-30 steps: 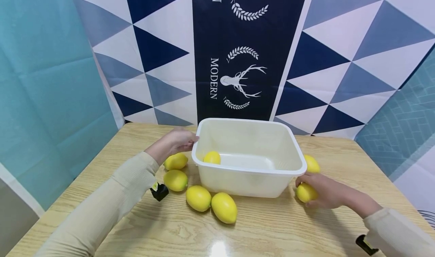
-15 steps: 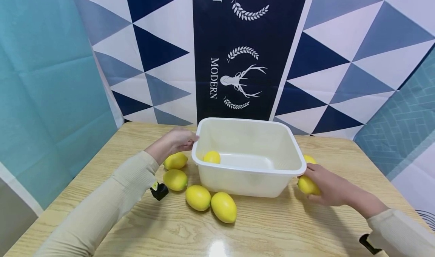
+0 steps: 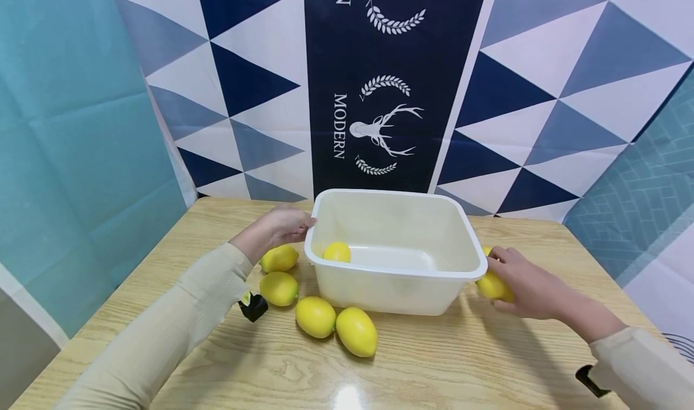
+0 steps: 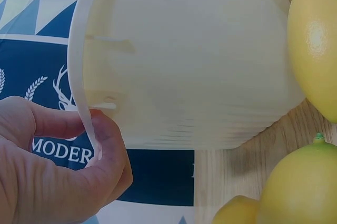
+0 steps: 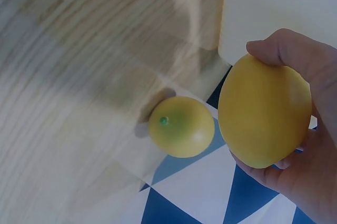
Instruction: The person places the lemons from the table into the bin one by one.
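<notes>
A white plastic tub (image 3: 379, 289) stands upright on the table, with one lemon (image 3: 337, 252) inside at its left end. My left hand (image 3: 282, 224) pinches the tub's left rim between thumb and fingers, plain in the left wrist view (image 4: 79, 161). At the tub's right side my right hand (image 3: 528, 283) grips a lemon (image 5: 263, 113), thumb on one side and fingers on the other. Behind that hand another lemon (image 5: 181, 126) sits on the table, mostly hidden in the head view.
Two lemons lie left of the tub, the nearer lemon (image 3: 279, 288) below my left wrist. In front are two more, a lemon (image 3: 315, 316) and a lemon (image 3: 356, 332) side by side. A patterned cloth (image 3: 260, 97) hangs behind the wooden table (image 3: 423, 368).
My right hand has gripped the lemon beside the tub and shifted it slightly up and to the right. The left hand keeps its hold on the rim.
</notes>
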`<control>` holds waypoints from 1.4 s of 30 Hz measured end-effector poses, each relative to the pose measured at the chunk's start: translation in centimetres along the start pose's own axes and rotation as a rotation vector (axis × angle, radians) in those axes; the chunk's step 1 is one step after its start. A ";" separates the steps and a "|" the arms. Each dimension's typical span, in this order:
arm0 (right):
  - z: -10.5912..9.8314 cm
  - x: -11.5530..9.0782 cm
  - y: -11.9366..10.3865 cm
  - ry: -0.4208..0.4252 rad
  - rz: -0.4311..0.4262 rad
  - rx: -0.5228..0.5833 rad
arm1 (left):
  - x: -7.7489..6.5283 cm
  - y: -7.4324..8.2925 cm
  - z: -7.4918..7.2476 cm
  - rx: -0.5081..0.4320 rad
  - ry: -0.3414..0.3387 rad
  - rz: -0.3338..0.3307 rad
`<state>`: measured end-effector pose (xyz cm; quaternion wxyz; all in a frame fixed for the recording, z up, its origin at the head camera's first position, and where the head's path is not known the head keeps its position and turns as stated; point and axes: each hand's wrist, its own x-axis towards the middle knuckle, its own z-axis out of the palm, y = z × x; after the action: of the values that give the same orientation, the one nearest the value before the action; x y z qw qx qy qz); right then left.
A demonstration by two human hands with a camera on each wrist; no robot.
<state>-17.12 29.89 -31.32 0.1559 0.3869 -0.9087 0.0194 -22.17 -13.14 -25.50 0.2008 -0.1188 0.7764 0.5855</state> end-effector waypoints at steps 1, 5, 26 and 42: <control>-0.1 0.1 0.0 0.003 -0.004 -0.006 | 0.0 0.0 0.0 -0.001 -0.002 0.002; -0.5 0.6 0.2 0.000 -0.013 -0.026 | 0.0 -0.1 -0.1 -0.008 -0.007 0.010; -3.3 1.9 0.7 -0.115 0.024 -0.035 | 0.0 -0.1 -0.1 0.013 -0.008 0.016; -5.1 2.9 1.0 -0.201 0.059 -0.028 | 0.1 -0.1 0.0 0.013 -0.004 0.012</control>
<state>-18.37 29.40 -25.54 0.0687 0.3577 -0.9309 -0.0277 -22.28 -13.19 -25.61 0.1996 -0.1114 0.7804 0.5821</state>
